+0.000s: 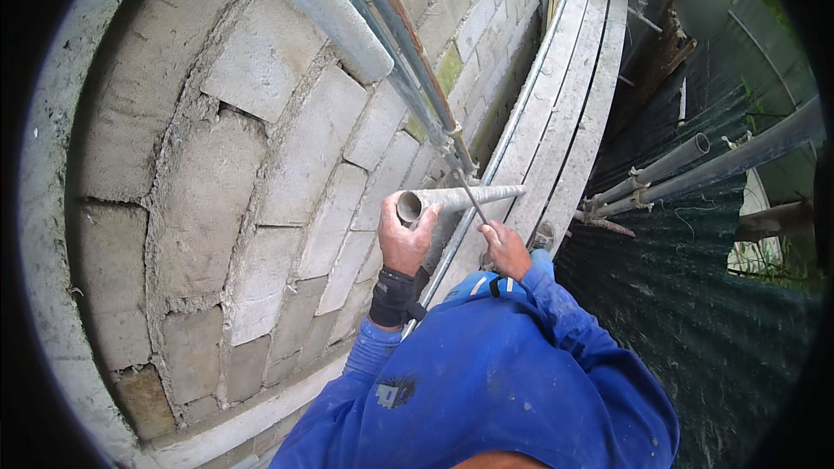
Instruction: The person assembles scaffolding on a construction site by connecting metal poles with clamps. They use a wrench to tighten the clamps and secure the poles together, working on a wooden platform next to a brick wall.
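My left hand (pixel 405 246) is wrapped round the near end of a grey metal scaffold tube (pixel 465 198), whose hollow mouth shows between thumb and fingers. A black wrap (pixel 393 297) covers that wrist. In my right hand (pixel 509 251) is a thin dark metal rod (pixel 473 200), held by its lower end. It slants up and left across the tube. Its far tip lies close to the joint at the foot of a rusty upright tube (pixel 417 43); whether it touches the joint, I cannot tell.
A rough concrete block wall (pixel 295 156) rises on the left. Long, dusty scaffold planks (pixel 569 95) with gaps between them run ahead, and a shoe (pixel 543 234) shows on them. More scaffold tubes (pixel 721 169) stick out at right, above dark corrugated sheeting (pixel 686 330).
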{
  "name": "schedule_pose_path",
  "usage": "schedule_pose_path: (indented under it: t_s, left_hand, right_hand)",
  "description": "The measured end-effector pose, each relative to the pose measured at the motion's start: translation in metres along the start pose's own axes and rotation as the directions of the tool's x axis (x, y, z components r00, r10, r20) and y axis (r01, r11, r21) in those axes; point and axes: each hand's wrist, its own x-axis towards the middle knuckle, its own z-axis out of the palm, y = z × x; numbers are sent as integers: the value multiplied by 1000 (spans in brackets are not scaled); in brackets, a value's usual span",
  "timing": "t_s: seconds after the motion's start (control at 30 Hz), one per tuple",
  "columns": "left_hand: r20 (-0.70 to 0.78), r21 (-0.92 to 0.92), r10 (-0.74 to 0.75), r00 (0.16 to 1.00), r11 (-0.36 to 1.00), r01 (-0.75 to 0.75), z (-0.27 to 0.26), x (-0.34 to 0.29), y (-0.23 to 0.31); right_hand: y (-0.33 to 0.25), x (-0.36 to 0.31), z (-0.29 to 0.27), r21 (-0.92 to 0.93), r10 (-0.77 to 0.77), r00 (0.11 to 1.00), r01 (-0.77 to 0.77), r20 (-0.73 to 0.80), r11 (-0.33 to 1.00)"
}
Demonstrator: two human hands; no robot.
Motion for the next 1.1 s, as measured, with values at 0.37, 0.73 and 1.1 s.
schedule_pose_path:
  t_s: [0.37, 0.73, 1.1]
  left_hand:
    - [-46, 48, -1, 999, 999, 3, 2, -1, -4]
    - [-80, 88, -70, 994, 993, 77, 3, -3, -4]
    - [-38, 64, -82, 996, 994, 85, 1, -5, -8]
  right_hand:
    - [-49, -7, -32, 158, 234, 960, -257, 152, 953]
    - [-69, -9, -31, 256, 229, 961, -262, 152, 931]
    - [-81, -3, -34, 233, 167, 983, -182, 82, 955]
